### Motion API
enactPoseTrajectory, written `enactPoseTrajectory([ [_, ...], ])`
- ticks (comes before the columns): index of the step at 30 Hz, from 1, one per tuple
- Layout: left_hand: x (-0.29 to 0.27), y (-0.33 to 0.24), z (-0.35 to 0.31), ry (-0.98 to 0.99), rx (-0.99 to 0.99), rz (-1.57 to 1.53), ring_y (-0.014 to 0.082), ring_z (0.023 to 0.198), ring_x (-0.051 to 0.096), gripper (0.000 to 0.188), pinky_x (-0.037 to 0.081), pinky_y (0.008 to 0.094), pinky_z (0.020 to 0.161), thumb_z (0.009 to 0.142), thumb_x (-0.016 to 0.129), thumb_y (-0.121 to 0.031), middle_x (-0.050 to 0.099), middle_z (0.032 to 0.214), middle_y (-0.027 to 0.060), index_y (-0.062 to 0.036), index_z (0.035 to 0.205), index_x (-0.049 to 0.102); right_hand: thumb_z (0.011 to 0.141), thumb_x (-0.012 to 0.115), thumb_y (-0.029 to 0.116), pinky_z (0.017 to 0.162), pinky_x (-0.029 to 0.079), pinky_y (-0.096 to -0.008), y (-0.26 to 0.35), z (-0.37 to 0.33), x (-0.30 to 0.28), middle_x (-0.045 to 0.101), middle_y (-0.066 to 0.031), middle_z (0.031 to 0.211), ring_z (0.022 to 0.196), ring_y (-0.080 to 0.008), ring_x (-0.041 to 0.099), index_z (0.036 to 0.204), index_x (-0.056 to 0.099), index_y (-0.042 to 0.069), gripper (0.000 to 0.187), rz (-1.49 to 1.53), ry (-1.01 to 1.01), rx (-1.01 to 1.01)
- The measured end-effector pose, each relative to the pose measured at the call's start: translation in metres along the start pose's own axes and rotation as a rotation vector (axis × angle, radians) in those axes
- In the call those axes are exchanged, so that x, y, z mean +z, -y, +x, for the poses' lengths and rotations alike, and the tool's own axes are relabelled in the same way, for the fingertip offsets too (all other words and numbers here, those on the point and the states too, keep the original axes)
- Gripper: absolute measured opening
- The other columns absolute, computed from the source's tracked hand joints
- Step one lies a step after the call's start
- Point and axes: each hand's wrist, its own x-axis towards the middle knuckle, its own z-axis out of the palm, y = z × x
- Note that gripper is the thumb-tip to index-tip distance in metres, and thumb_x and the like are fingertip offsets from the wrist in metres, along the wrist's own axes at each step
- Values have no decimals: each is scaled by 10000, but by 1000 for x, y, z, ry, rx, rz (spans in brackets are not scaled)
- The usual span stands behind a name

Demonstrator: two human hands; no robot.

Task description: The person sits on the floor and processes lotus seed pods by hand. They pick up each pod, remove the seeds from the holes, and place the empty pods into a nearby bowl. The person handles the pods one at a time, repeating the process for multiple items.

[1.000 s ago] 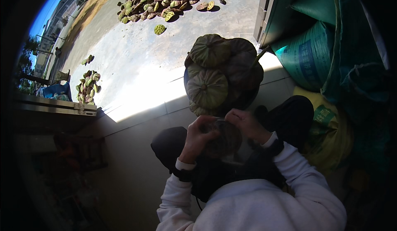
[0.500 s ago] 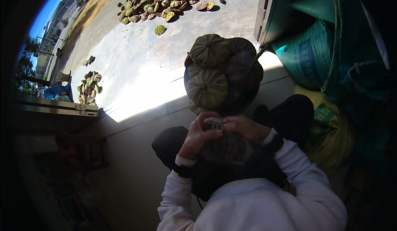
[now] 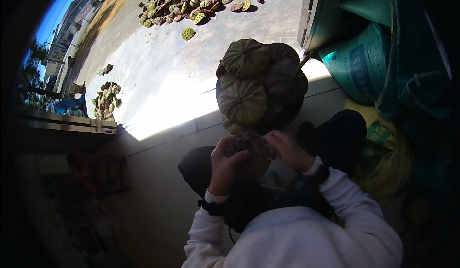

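My left hand [image 3: 224, 163] grips a dark lotus seed pod [image 3: 245, 142] by its left side, thumb bent across the near edge. At the pod's right edge is my right hand [image 3: 291, 151], its fingers closed and slightly blurred; whatever they pinch is too dark to make out. Just beyond my hands, large lotus seed pods [image 3: 242, 101] lie heaped, undersides up, in a dark round container [image 3: 287, 122]. Below the held pod, between my knees, there is a dim brownish shape [image 3: 256, 168] whose kind I cannot tell.
Many lotus seed pods [image 3: 187, 2] are spread on the sunlit concrete ahead, with a smaller heap [image 3: 106, 100] at left. Green sacks [image 3: 357, 62] and a yellow sack [image 3: 390, 148] stand to my right. A metal door frame [image 3: 309, 14] rises beside them.
The held pod has tilted, and more of its ragged face shows. My right hand has drawn slightly right and up from my left. The view has shifted a little.
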Motion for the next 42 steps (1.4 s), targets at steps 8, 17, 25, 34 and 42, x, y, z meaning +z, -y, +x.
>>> enactPoseTrajectory([
  [8,18,2,2,-55,-23,-6,153,886,643,418,525,286,821,733,753,-15,677,974,84,16,1115,586,1008,446,464,524,366,-221,0,8,8,522,62,701,577,-32,429,984,613,86,414,61,-115,-231],
  [17,12,5,1,-155,26,-1,156,879,642,390,517,286,808,765,738,-51,675,968,93,26,1114,583,980,542,396,506,365,-230,-9,11,-4,495,33,614,537,-55,453,913,584,76,329,-271,-289,-210],
  [25,9,10,-2,-64,-25,-10,155,871,640,405,513,287,811,762,745,-74,676,968,93,21,1123,589,980,555,242,866,478,-339,-5,15,-22,585,-56,1002,944,-164,570,1074,552,54,211,637,-509,-257],
  [34,12,3,-7,12,-44,-12,155,936,632,427,501,295,853,772,758,-111,670,1019,95,3,1147,587,998,527,299,887,463,-336,18,-4,-3,626,-65,1081,988,-178,601,1141,588,57,287,555,-495,-196],
  [42,25,-1,-7,199,2,51,163,979,627,507,498,299,886,731,790,-92,659,1059,85,-20,1182,571,941,615,358,600,463,-278,-1,-8,4,642,-69,692,658,-67,565,862,666,9,362,-383,-289,-317],
])
